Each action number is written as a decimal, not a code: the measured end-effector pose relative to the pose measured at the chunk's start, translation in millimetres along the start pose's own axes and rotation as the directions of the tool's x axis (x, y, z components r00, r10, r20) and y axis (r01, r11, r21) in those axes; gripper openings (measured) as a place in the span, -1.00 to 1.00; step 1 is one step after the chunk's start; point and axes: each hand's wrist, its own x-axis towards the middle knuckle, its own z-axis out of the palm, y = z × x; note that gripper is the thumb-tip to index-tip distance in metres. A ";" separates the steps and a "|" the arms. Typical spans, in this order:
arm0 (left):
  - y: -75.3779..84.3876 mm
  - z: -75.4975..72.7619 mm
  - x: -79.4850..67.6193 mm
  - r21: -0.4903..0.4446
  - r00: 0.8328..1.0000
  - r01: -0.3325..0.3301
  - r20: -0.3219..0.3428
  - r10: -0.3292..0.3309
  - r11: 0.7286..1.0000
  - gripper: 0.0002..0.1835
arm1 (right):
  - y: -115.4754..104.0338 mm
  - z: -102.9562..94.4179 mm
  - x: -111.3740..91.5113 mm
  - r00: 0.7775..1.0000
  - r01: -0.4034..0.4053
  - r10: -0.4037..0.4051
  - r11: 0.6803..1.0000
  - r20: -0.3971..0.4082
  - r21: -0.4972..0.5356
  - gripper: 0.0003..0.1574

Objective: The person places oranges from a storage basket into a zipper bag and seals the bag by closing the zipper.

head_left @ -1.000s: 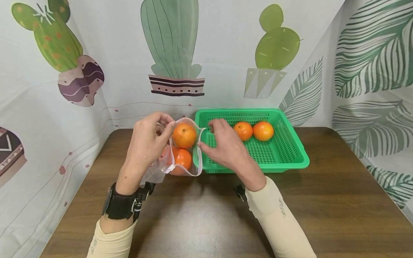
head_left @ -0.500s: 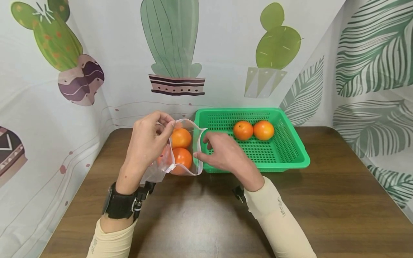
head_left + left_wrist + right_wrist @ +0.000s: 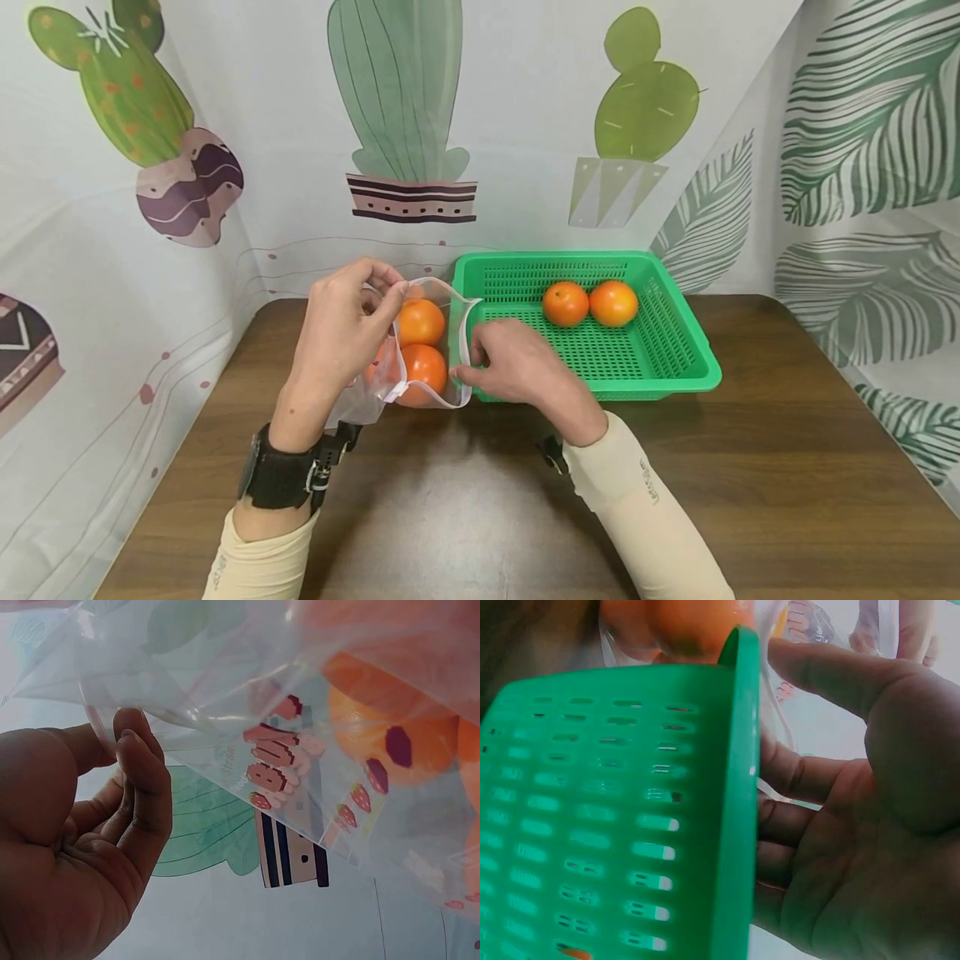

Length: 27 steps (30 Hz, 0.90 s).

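Probably "BU" lettering (image 3: 274, 766) on clear bag (image 3: 324, 778)

Head view looks down; close wrist views share the bag (image 3: 274, 765).

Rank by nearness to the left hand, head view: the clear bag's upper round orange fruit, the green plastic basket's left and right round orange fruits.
1. Upper fruit in the bag: right of the left hand.
2. Left fruit in the basket: farther right.
3. Right fruit in the basket: rightmost.
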 end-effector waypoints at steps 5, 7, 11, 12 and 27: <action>-0.5 -0.1 -0.2 0.003 1.000 -0.001 -0.004 0.001 1.000 -0.93 | -1.2 2.1 1.2 1.000 0.000 0.000 1.000 0.019 -0.004 -0.54; -0.8 -0.1 -0.2 0.005 1.000 -0.001 -0.009 0.001 1.000 -0.94 | -1.3 2.5 1.3 1.000 0.002 -0.002 1.000 0.021 0.003 -0.55; -1.1 -0.2 0.2 0.003 1.000 -0.004 -0.014 0.004 1.000 -0.94 | -1.3 2.6 1.6 1.000 0.025 -0.025 0.999 0.001 0.027 -0.57; -1.0 -0.2 0.3 0.002 1.000 -0.005 -0.016 0.005 1.000 -0.94 | -1.0 2.5 1.7 0.999 0.036 -0.036 0.999 -0.009 0.034 -0.59; -0.1 -11.9 1.3 -0.009 0.995 0.041 -0.096 -0.041 0.999 -0.93 | -1.7 4.7 5.5 0.980 0.089 -0.037 0.960 -0.194 0.264 -0.74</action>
